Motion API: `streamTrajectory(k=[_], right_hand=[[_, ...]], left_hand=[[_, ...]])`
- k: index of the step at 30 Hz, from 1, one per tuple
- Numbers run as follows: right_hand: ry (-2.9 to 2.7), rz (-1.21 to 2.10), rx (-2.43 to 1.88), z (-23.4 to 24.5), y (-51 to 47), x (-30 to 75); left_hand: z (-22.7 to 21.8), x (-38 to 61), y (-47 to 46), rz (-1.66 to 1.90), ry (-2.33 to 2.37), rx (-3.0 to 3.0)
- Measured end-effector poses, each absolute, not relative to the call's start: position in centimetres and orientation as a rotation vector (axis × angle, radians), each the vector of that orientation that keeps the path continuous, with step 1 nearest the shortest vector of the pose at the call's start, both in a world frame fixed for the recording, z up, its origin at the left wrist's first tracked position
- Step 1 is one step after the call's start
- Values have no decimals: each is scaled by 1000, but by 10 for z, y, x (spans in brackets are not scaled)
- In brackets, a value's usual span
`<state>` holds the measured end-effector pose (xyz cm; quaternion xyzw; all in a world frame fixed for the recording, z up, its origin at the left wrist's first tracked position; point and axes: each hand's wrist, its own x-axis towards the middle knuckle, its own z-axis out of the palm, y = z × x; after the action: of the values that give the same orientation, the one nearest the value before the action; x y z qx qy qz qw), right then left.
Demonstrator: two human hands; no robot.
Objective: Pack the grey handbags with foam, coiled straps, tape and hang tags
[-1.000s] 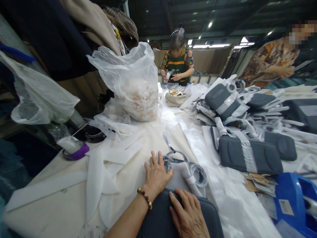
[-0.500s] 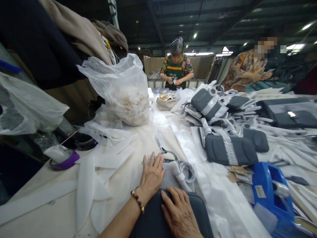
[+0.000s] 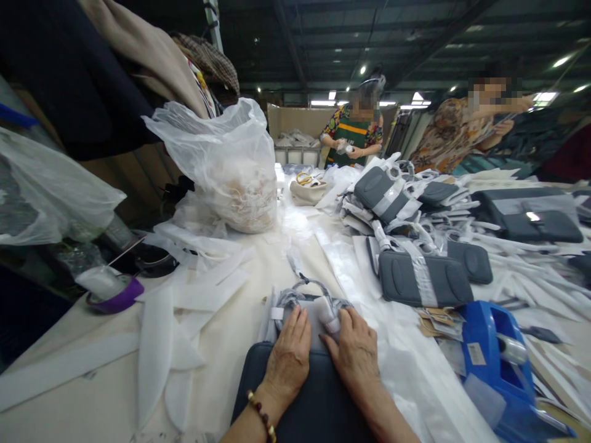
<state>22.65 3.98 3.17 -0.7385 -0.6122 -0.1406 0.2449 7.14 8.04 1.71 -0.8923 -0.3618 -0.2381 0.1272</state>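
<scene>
A dark blue bag lies in front of me at the table's near edge. Its handles are wrapped in clear plastic and white foam and rest at its far end. My left hand, with a beaded bracelet at the wrist, lies on the bag, its fingers stretched toward the left wrapped handle. On the other side my right hand rests at the bag's upper right, its thumb apart and its fingers touching the foam-wrapped part. Both palms face down.
White foam strips spread at left, near a purple tape ring. A plastic sack stands behind them. Wrapped grey bags and a blue tape dispenser lie at right. Two people work across the table.
My right hand has moved forward and right to the wrapped handle. The left hand has drawn back slightly, uncovering the left handle. The person opposite has shifted right.
</scene>
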Motion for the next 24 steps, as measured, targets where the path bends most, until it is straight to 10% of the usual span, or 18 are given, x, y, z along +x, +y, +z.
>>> streamTrajectory(k=[17, 24], right_hand=[[-1883, -580, -1856, 35, 47, 232], [-1717, -108, -1801, 36, 46, 242]], left_hand=[[26, 75, 73, -633, -816, -3014], [31, 77, 75, -644, -974, -3063]])
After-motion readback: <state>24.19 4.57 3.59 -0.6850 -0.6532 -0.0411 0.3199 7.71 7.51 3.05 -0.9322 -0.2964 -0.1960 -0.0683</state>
